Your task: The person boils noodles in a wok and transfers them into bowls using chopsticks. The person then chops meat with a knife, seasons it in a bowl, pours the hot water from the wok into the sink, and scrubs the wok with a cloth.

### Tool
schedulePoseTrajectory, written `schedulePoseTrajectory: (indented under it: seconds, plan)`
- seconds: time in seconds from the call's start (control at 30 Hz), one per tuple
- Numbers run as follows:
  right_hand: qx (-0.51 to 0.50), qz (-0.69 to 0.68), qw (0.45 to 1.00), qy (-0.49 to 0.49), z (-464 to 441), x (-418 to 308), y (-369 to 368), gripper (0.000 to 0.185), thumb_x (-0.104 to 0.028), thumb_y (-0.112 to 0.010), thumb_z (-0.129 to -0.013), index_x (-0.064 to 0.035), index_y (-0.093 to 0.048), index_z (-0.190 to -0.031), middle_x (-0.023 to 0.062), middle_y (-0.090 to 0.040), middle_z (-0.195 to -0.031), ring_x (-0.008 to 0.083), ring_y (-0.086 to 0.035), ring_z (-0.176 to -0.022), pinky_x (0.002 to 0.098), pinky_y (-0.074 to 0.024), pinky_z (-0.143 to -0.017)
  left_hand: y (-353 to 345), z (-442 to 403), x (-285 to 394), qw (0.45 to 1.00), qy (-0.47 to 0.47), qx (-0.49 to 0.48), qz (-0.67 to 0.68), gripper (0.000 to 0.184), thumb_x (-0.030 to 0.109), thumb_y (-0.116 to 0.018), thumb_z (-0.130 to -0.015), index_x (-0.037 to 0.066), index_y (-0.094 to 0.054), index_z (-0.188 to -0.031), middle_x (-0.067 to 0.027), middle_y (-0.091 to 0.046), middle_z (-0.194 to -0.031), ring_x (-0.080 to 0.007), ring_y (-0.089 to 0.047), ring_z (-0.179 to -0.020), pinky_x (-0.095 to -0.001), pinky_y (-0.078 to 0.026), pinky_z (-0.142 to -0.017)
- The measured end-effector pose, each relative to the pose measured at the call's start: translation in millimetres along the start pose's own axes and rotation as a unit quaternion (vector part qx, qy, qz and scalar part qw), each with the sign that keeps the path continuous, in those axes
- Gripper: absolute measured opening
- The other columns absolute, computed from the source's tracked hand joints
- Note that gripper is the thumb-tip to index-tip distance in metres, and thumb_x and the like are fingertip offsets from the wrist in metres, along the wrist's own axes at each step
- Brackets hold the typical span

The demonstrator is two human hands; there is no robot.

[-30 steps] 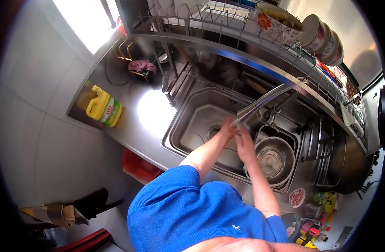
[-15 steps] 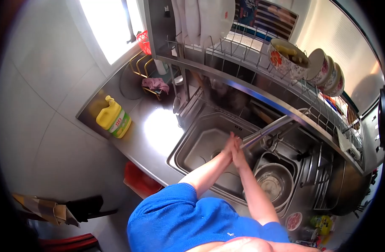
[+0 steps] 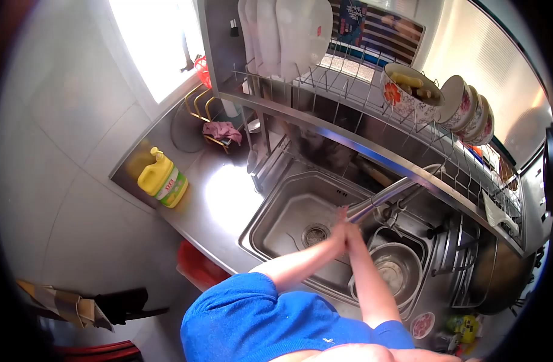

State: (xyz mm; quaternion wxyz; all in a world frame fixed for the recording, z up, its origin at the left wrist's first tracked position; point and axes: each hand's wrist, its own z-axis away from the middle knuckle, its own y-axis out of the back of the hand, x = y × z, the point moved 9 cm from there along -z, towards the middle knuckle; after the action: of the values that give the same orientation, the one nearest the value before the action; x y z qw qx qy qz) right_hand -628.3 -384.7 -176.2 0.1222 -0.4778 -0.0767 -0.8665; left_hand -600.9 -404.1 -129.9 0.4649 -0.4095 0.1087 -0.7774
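My left hand point(image 3: 338, 231) and my right hand point(image 3: 352, 233) are pressed against each other above the near right part of the steel sink basin point(image 3: 282, 212). They are just below the end of the metal faucet spout point(image 3: 382, 198). The left hand's fingers look stretched out, slightly blurred. The right hand's fingers are mostly hidden behind the other hand. I see no object between them. Left of the hands, the drain strainer point(image 3: 316, 236) shows in the basin floor. Close to my right forearm, a round metal bowl point(image 3: 412, 274) sits in the smaller basin.
A yellow detergent jug point(image 3: 163, 181) stands on the left counter. Pink cloth point(image 3: 222, 131) hangs on a gold rack near the window. Overhead, a wire dish rack point(image 3: 349, 99) holds white plates point(image 3: 303, 36), a floral bowl point(image 3: 403, 102) with food, and stacked bowls point(image 3: 463, 108). A red bin point(image 3: 198, 265) stands below the counter.
Both hands have moved slightly right and closer to my body, still against each other. The drain strainer is now more visible. The view has tilted a little.
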Motion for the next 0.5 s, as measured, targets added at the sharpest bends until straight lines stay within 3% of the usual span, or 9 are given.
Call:
schedulePoseTrajectory:
  seconds: [0.07, 0.1, 0.13, 0.17, 0.2, 0.27, 0.4, 0.47, 0.5]
  plan:
    - [-0.016, 0.076, 0.997, 0.024, 5.6, 0.9, -2.1, 0.042, -0.017, -0.056, -0.066, -0.0080, -0.058, -0.107, 0.0070, -0.054, -0.113, 0.0273, -0.044, -0.115, 0.0543, -0.0259, -0.098, 7.0, 10.1, 0.5, 1.000, -0.002, 0.018, -0.012, 0.045, 0.033, -0.045, -0.089, -0.002, -0.050, -0.116, -0.0091, -0.054, -0.116, -0.0204, -0.047, -0.110, -0.0335, -0.040, -0.087]
    - [0.032, -0.291, 0.956, 0.009, 6.1, 10.1, 7.0, 0.042, -0.021, -0.052, -0.072, -0.0068, -0.055, -0.112, 0.0091, -0.052, -0.117, 0.0268, -0.043, -0.117, 0.0498, -0.0272, -0.099, 7.3, 8.2, 6.6, 1.000, 0.009, 0.003, -0.010, 0.044, 0.035, -0.045, -0.089, 0.000, -0.051, -0.116, -0.0080, -0.053, -0.119, -0.0208, -0.046, -0.112, -0.0329, -0.038, -0.089]
    - [0.075, -0.618, 0.783, -0.007, 13.2, 29.0, 10.8, 0.043, -0.025, -0.049, -0.078, -0.0057, -0.051, -0.117, 0.0112, -0.050, -0.122, 0.0262, -0.043, -0.119, 0.0453, -0.0285, -0.099, 8.8, 6.3, 11.9, 1.000, 0.022, -0.014, -0.010, 0.044, 0.036, -0.044, -0.089, 0.002, -0.051, -0.117, -0.0069, -0.051, -0.121, -0.0213, -0.044, -0.114, -0.0322, -0.036, -0.092]
    - [0.109, -0.859, 0.499, -0.027, 23.1, 50.8, 5.4, 0.045, -0.029, -0.045, -0.084, -0.0046, -0.048, -0.121, 0.0133, -0.048, -0.126, 0.0257, -0.042, -0.120, 0.0409, -0.0298, -0.100, 9.4, 2.9, 15.0, 0.999, 0.037, -0.033, -0.012, 0.044, 0.037, -0.043, -0.089, 0.004, -0.052, -0.117, -0.0058, -0.050, -0.123, -0.0217, -0.042, -0.116, -0.0316, -0.034, -0.094]
    - [0.133, -0.979, 0.145, -0.050, 33.7, 68.5, -9.9, 0.047, -0.034, -0.041, -0.090, -0.0034, -0.045, -0.126, 0.0154, -0.045, -0.130, 0.0252, -0.041, -0.122, 0.0364, -0.0311, -0.100, 5.8, 0.3, 15.3, 0.997, 0.054, -0.057, -0.017, 0.044, 0.039, -0.042, -0.090, 0.006, -0.053, -0.117, -0.0047, -0.048, -0.125, -0.0221, -0.040, -0.118, -0.0310, -0.032, -0.096]
    - [0.384, -0.828, 0.391, -0.121, 102.4, 129.7, 26.8, 0.042, -0.036, -0.056, -0.079, -0.0010, -0.056, -0.103, 0.0195, -0.063, -0.091, 0.0341, -0.061, -0.085, 0.0405, -0.0455, -0.080, 14.3, -13.5, 16.7, 0.988, 0.021, -0.080, -0.128, 0.040, 0.035, -0.044, -0.088, 0.007, -0.054, -0.115, -0.0053, -0.050, -0.122, -0.0237, -0.043, -0.113, -0.0326, -0.035, -0.093]
    - [0.433, -0.782, 0.430, -0.125, 94.6, 129.0, 25.8, 0.047, -0.040, -0.043, -0.088, -0.0020, -0.056, -0.112, 0.0226, -0.057, -0.109, 0.0301, -0.058, -0.098, 0.0379, -0.0468, -0.081, 23.8, -56.9, 40.0, 0.843, -0.182, -0.125, -0.490, 0.026, 0.022, -0.052, -0.080, 0.011, -0.058, -0.103, -0.0079, -0.058, -0.108, -0.0303, -0.056, -0.096, -0.0390, -0.045, -0.080]
    - [0.140, -0.939, 0.287, -0.129, 38.7, 82.6, -19.8, 0.051, -0.049, -0.046, -0.083, -0.0017, -0.060, -0.093, 0.0190, -0.063, -0.077, 0.0325, -0.062, -0.072, 0.0386, -0.0487, -0.060, 13.5, -41.4, 52.7, 0.773, -0.231, -0.144, -0.574, 0.023, 0.019, -0.054, -0.078, 0.012, -0.059, -0.100, -0.0085, -0.060, -0.105, -0.0320, -0.059, -0.092, -0.0406, -0.047, -0.077]
    - [0.136, -0.941, 0.276, -0.138, 12.0, 61.9, -32.6, 0.051, -0.049, -0.046, -0.083, -0.0017, -0.060, -0.093, 0.0190, -0.063, -0.077, 0.0325, -0.062, -0.072, 0.0386, -0.0487, -0.060, -12.7, -6.6, 64.4, 0.704, -0.256, -0.203, -0.631, 0.022, 0.018, -0.052, -0.079, 0.010, -0.058, -0.099, -0.0106, -0.061, -0.097, -0.0311, -0.060, -0.085, -0.0411, -0.048, -0.072]
